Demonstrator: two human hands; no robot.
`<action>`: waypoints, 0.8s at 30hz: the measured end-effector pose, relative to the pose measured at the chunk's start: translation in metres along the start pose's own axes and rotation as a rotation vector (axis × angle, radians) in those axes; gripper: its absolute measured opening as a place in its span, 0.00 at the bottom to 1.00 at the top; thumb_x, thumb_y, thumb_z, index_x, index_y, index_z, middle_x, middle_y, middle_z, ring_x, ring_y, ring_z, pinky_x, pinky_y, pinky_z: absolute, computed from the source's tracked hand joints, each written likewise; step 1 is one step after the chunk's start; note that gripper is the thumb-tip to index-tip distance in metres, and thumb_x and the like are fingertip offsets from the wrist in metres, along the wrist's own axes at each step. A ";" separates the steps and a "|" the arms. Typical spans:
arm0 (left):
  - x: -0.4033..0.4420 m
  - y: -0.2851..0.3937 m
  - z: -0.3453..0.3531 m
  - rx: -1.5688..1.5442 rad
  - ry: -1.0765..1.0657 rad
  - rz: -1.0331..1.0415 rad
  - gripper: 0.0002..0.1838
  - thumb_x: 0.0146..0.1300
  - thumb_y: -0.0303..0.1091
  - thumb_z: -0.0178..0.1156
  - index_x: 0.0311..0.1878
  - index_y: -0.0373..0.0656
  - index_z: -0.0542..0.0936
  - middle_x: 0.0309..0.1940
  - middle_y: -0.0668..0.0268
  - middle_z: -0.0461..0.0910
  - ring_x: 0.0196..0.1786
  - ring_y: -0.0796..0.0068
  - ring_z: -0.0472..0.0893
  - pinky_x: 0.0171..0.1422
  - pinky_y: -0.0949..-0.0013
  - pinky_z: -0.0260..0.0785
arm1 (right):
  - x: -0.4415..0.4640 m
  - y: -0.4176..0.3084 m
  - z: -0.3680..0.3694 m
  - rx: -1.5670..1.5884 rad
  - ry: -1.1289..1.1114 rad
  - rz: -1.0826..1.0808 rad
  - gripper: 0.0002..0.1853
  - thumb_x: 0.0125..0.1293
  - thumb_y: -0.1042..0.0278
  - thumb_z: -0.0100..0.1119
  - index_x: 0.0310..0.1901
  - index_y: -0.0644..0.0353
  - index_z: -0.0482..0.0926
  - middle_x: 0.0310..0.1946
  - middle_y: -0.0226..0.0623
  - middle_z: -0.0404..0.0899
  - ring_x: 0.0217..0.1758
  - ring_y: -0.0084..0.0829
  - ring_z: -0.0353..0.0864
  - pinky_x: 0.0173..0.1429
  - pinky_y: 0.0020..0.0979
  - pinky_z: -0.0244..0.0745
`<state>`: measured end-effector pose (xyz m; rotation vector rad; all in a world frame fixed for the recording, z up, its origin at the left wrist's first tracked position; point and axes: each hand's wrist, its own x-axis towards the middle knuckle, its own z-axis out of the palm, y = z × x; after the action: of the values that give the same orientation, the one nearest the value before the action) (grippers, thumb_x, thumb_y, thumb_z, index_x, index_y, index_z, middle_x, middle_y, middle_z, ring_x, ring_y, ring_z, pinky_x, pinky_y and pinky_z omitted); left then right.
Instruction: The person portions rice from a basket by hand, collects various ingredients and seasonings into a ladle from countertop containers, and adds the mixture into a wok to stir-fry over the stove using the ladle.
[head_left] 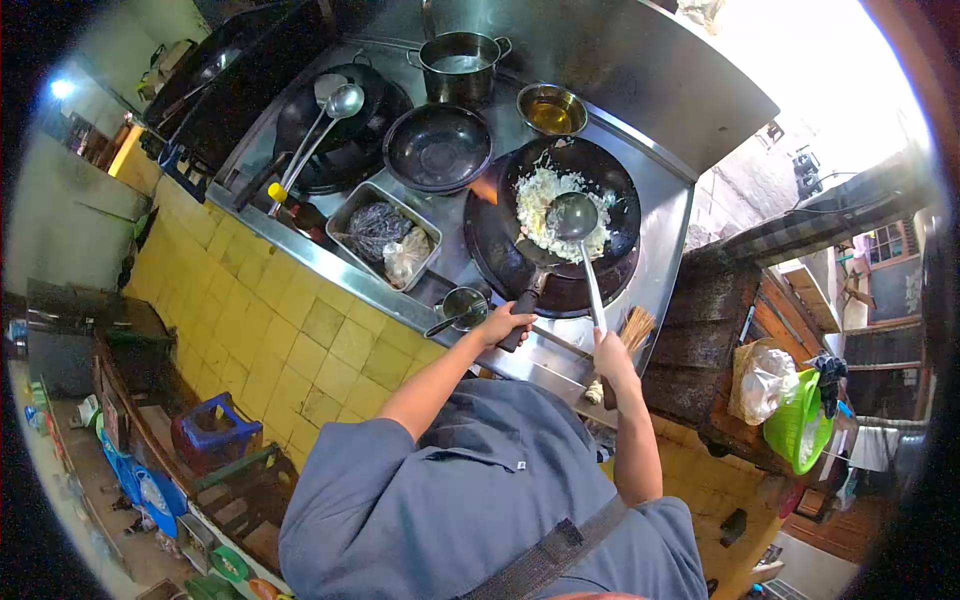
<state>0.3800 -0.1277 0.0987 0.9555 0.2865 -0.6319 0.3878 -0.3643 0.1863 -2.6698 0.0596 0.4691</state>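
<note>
My left hand (502, 325) is closed around the dark handle of a black wok (625, 205). The wok sits tilted over the burner, with an orange flame showing at its left side. White rice (545, 187) with pale yellowish bits is spread inside it. In my right hand (615, 362) is the long handle of a metal ladle (574, 216), its bowl resting in the rice. A bundle of straw bristles, like a whisk brush (636, 327), lies beside my right hand. Near my left hand stands a small dark pot (465, 306).
Behind the wok are a metal bowl of yellow oil (553, 110) and a steel pot (461, 62). An empty black pan (438, 150) is at left, near a metal tray with plastic bags (428, 238). Two ladles (345, 101) rest across another wok. A yellow-capped bottle (277, 192) stands at the counter edge.
</note>
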 end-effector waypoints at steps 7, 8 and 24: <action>0.001 -0.003 -0.001 0.010 -0.001 0.040 0.13 0.58 0.32 0.61 0.36 0.40 0.66 0.24 0.66 0.73 0.21 0.77 0.73 0.24 0.72 0.69 | -0.026 -0.008 -0.009 0.054 -0.052 -0.029 0.22 0.69 0.54 0.37 0.38 0.70 0.69 0.34 0.65 0.73 0.44 0.61 0.72 0.47 0.50 0.66; 0.000 -0.005 -0.001 0.009 -0.003 0.035 0.13 0.58 0.32 0.61 0.36 0.40 0.66 0.24 0.66 0.73 0.21 0.77 0.73 0.24 0.72 0.69 | -0.028 -0.016 -0.019 0.225 -0.216 0.136 0.22 0.69 0.54 0.37 0.39 0.70 0.68 0.34 0.66 0.74 0.43 0.62 0.72 0.47 0.52 0.66; 0.002 -0.006 -0.003 -0.013 -0.021 0.055 0.12 0.56 0.33 0.62 0.35 0.41 0.69 0.22 0.68 0.73 0.20 0.79 0.74 0.23 0.74 0.69 | -0.031 -0.015 -0.036 -0.096 0.118 0.262 0.18 0.66 0.55 0.41 0.38 0.66 0.67 0.32 0.62 0.76 0.38 0.58 0.76 0.43 0.51 0.71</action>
<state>0.3779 -0.1284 0.0915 0.9408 0.2445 -0.5890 0.3715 -0.3670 0.2339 -2.7954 0.4369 0.4019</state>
